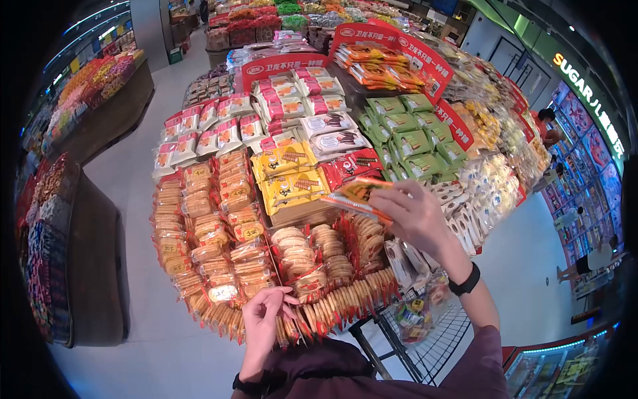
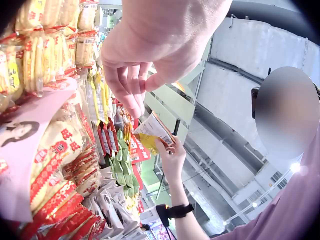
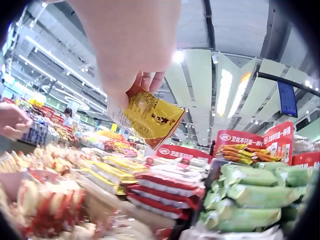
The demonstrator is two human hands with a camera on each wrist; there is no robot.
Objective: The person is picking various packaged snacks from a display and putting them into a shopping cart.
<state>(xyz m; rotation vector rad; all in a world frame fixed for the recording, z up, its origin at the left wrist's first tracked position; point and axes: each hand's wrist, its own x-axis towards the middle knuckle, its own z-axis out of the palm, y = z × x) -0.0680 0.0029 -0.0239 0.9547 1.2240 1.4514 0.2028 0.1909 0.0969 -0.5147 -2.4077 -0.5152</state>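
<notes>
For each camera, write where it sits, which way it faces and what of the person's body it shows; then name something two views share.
Head: facing forward and down over biscuit packs; shows left hand, right hand and purple sleeve.
Left wrist: on that wrist, looking past the left hand toward the right hand and ceiling; a blurred head shows too.
Right wrist: on that wrist, looking past the right hand and its packet toward green packs; part of the left hand shows.
Shared: head and right wrist both see the packet.

One held packet, two wristbands
</notes>
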